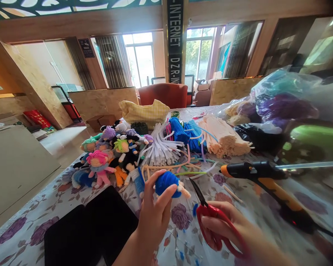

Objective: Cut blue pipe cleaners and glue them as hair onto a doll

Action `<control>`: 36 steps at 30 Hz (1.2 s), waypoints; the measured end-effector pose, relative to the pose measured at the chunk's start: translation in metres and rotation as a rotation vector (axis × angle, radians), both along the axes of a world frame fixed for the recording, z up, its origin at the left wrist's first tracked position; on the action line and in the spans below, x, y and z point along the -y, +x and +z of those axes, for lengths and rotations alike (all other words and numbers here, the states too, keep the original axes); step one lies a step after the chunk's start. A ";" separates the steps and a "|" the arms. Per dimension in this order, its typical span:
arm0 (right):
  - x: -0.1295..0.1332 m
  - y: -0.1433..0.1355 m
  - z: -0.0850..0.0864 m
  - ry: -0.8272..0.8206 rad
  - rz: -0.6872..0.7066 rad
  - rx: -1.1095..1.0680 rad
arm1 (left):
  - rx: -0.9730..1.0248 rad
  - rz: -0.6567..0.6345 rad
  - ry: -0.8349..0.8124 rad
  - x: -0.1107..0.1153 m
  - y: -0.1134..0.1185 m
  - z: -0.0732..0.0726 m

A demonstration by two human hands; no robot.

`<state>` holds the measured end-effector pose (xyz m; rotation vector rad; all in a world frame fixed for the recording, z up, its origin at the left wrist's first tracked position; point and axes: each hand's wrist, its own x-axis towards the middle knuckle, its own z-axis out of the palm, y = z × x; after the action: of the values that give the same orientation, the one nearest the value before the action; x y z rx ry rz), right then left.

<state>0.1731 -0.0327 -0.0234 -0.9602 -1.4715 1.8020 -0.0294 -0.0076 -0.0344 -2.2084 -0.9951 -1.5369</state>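
My left hand (158, 199) pinches a small fuzzy doll piece (167, 183), with a rounded blue body and short peach-coloured limbs pointing right. Fingers cover part of it. In my right hand (224, 221) are red-handled scissors (201, 195); their dark blades point up and left, just right of the doll piece and apart from it. Whether the blades are fully closed is hard to make out. A blue scrap (195, 209) shows beside the scissors' handle, and tiny blue bits lie on the floral tablecloth (180, 236) below my hands.
An orange-and-black glue gun (266, 181) lies at right, its cord trailing off. Several finished dolls (101, 166) are heaped at left behind a black flat case (91, 225). Bundles of white (162, 146), blue (179, 131) and peach chenille stems (222, 135) stand behind, with plastic bags (285, 96) at back right.
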 end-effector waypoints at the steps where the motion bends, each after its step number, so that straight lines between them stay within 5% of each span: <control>1: 0.001 0.000 -0.002 -0.003 -0.002 0.000 | -0.002 0.003 -0.004 0.000 0.000 0.000; 12: 0.003 0.001 -0.011 0.056 0.034 0.026 | -0.025 -0.068 -0.013 -0.001 0.000 -0.002; 36: 0.010 0.001 0.016 -0.045 0.092 0.020 | 0.051 -0.077 -0.008 -0.002 0.003 -0.003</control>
<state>0.1745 -0.0429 -0.0075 -0.9489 -1.5158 1.9037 -0.0267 -0.0051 -0.0375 -2.2479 -0.9422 -1.6324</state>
